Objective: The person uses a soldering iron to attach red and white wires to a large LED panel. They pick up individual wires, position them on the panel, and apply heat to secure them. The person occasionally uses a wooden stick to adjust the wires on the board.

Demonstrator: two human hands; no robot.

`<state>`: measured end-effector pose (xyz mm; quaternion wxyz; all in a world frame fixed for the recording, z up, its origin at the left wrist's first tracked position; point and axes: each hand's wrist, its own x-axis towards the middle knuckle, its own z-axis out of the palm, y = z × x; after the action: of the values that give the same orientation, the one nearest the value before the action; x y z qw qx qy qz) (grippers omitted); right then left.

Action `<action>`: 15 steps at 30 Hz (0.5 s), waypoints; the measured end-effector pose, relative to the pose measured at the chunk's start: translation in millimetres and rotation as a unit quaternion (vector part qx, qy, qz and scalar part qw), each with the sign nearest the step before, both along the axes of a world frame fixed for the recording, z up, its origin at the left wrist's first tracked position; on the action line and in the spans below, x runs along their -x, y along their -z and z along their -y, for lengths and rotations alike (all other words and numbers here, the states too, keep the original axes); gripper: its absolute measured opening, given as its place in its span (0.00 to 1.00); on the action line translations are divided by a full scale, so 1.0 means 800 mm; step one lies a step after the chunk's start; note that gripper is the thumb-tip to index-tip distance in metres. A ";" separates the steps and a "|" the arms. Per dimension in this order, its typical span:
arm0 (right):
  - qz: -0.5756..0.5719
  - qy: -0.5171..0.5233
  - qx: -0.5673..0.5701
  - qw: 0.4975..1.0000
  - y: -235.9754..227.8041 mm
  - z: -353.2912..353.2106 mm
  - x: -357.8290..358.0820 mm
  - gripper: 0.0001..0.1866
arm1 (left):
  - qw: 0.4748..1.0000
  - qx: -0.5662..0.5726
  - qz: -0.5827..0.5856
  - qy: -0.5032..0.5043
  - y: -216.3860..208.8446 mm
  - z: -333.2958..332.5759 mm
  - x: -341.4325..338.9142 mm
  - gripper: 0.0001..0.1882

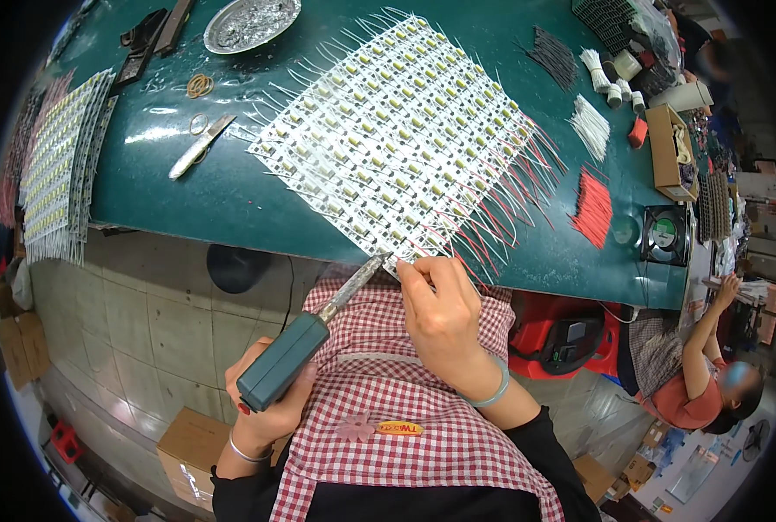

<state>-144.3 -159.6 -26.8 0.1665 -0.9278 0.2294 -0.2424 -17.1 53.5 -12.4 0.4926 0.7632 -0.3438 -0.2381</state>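
My left hand (270, 387) is wrapped round the dark green handle of a soldering iron (294, 350). The iron's tip touches the near corner of a large panel of small white circuit boards (353, 143), each with a yellow part on it. At that same corner my right hand (443, 313) is closed in a pinch, its fingertips beside the iron's tip; a thin white wire shows there, partly hidden by the fingers. White wires stick out along the panel's far left edge, and red and white wires (501, 209) along its right edge.
Left on the green table (157, 204) lie more panels (64, 165), a folding knife (201, 148), rubber bands (199, 85) and a metal dish (250, 24). Red wires (592, 209), white wires (590, 128) and a small fan (665, 233) are at right. A co-worker (688, 374) sits beyond.
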 end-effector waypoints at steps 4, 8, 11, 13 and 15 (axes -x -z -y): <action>0.002 -0.001 -0.003 1.000 0.001 -0.002 -0.001 0.16 | 1.000 0.016 0.016 0.002 -0.006 0.005 -0.002 0.11; -0.005 0.001 -0.017 1.000 -0.002 -0.002 0.002 0.16 | 0.999 0.026 0.021 0.000 -0.008 0.011 -0.005 0.12; -0.006 -0.003 -0.048 0.999 -0.016 0.008 0.018 0.14 | 0.998 -0.014 0.055 -0.027 0.000 0.003 -0.002 0.14; -0.009 -0.011 -0.077 0.997 -0.037 0.020 0.034 0.11 | 0.997 0.011 0.017 -0.076 0.009 0.003 -0.001 0.13; -0.019 -0.012 -0.100 0.995 -0.066 0.052 0.058 0.10 | 0.992 0.030 -0.026 -0.122 0.016 0.008 -0.004 0.13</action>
<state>-190.5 -201.3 25.8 0.2567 -0.9136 0.2444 -0.1992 -13.8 47.3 -25.0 0.5495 0.7777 -0.2427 -0.1854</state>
